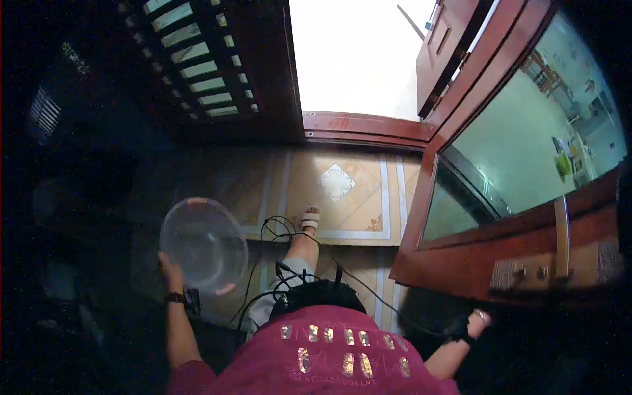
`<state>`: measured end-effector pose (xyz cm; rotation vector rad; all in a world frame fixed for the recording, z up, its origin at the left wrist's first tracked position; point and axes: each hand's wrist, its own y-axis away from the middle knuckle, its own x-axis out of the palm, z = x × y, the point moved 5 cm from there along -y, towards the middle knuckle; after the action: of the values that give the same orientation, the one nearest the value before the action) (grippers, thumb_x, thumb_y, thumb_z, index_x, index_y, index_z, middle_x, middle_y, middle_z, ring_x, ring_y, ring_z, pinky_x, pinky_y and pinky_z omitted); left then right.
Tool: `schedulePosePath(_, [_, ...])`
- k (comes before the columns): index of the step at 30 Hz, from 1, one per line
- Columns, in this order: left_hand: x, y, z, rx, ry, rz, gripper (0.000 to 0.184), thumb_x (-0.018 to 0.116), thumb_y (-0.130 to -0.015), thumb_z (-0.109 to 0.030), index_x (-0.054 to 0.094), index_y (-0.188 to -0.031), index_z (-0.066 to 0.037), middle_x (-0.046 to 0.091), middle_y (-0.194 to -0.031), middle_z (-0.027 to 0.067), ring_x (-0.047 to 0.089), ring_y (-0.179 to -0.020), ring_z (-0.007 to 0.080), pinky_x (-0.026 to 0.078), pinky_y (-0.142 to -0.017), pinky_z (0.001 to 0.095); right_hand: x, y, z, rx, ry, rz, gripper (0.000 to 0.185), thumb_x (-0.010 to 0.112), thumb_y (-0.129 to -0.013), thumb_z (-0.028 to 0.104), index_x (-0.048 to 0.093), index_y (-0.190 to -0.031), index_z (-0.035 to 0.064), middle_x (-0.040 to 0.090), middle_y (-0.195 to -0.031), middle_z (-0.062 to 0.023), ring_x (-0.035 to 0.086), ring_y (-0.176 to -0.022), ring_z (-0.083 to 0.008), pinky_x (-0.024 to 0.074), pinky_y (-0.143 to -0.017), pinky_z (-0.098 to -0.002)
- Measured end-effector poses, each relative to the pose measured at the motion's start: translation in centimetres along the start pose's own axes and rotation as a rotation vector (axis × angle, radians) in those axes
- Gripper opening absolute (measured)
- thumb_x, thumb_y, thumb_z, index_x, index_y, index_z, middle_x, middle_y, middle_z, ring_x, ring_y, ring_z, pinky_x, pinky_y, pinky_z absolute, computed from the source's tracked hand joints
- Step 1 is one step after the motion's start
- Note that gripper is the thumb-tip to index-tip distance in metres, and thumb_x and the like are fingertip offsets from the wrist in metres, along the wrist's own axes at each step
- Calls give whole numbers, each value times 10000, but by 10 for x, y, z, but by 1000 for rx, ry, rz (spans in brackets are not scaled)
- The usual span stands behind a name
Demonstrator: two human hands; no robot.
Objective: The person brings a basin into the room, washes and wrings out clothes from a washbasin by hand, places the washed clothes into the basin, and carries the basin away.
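A clear round plastic basin (205, 245) is at the left, above the tiled floor. My left hand (171, 273) grips its left rim, with the fingers partly hidden along the edge. The basin looks empty. At the lower right, my right hand (479, 322) is low beside my body, below the open wooden door with glass (421, 217). Its fingers are too dark and small to make out, and nothing can be seen clearly in it.
A bright doorway lies ahead behind a red-brown threshold (365, 126). A step edge crosses the tiled floor (263, 178). Black cables (280, 227) hang near my sandaled foot (310, 218). A dark slatted door panel (197, 66) stands at the upper left.
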<state>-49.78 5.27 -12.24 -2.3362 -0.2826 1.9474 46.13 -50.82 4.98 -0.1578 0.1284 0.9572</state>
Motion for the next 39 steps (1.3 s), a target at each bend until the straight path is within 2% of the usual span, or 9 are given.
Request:
schedulePosePath(3, [-94, -108, -205, -150, 547, 92, 545, 480, -854, -106, 271, -1335, 43, 381, -1342, 227, 366, -1251, 340, 302, -1030, 385, -25, 7, 21, -37, 54, -79, 327, 525, -839, 305, 578, -880, -15, 618, -875, -143, 546, -604, -174, 431, -479, -300])
schedulePosePath(5, [-45, -184, -259, 49, 536, 15, 596, 499, -854, -71, 219, -1372, 21, 320, -1388, 185, 314, -1277, 299, 239, -1064, 352, -32, 39, 45, -55, 88, -146, 329, 528, -839, 307, 578, -885, -14, 615, -883, -144, 546, -617, -178, 432, -490, -304])
schedulePosePath(7, [-59, -245, -361, 286, 504, -158, 480, 509, -840, -116, 356, -1286, -30, 446, -1274, 225, 447, -1172, 349, 383, -945, 413, -30, 77, 70, -45, 127, -199, 331, 531, -838, 310, 578, -890, -14, 613, -892, -145, 545, -631, -182, 433, -501, -308])
schedulePosePath(12, [-99, -366, -574, 533, 877, 144, 270, 521, -794, -71, 432, -1048, -52, 527, -996, 195, 535, -936, 385, 443, -770, 428, 31, 186, 144, -11, 213, -231, 337, 538, -837, 315, 578, -902, -13, 607, -912, -148, 544, -665, -194, 436, -530, -318])
schedulePosePath(20, [-124, -493, -754, 550, 1011, 172, 248, 482, -758, -45, 405, -994, -34, 513, -861, 194, 526, -796, 389, 429, -703, 434, 156, 297, 197, 137, 238, -56, 348, 549, -835, 325, 577, -921, -11, 598, -946, -154, 541, -719, -211, 440, -576, -333])
schedulePosePath(23, [-135, -527, -806, 448, 971, 307, 285, 517, -795, -71, 377, -1038, -26, 484, -823, 128, 501, -595, 184, 442, -499, 321, 206, 319, 212, 198, 220, 5, 352, 553, -834, 328, 577, -929, -10, 595, -958, -156, 540, -739, -218, 442, -593, -339])
schedulePosePath(24, [-133, -541, -834, 268, 1102, 539, 301, 520, -797, -87, 361, -1046, -27, 469, -835, 124, 488, -572, 172, 429, -424, 287, 227, 325, 221, 211, 221, 23, 354, 554, -834, 330, 577, -931, -10, 593, -962, -156, 540, -746, -220, 442, -599, -341])
schedulePosePath(32, [-86, -596, -989, 119, 1365, 712, 313, 549, -760, -103, 359, -994, -21, 434, -832, 120, 472, -604, 178, 432, -400, 304, 355, 339, 229, 331, 173, 133, 367, 566, -831, 339, 577, -950, -8, 584, -995, -161, 538, -800, -238, 447, -644, -357])
schedulePosePath(39, [-81, -618, -1112, 55, 1417, 867, 304, 555, -766, -90, 345, -984, -64, 436, -753, 95, 433, -456, 162, 371, -386, 300, 437, 311, 262, 377, 195, 190, 380, 575, -829, 347, 576, -967, -7, 576, -1024, -166, 536, -848, -254, 451, -684, -370])
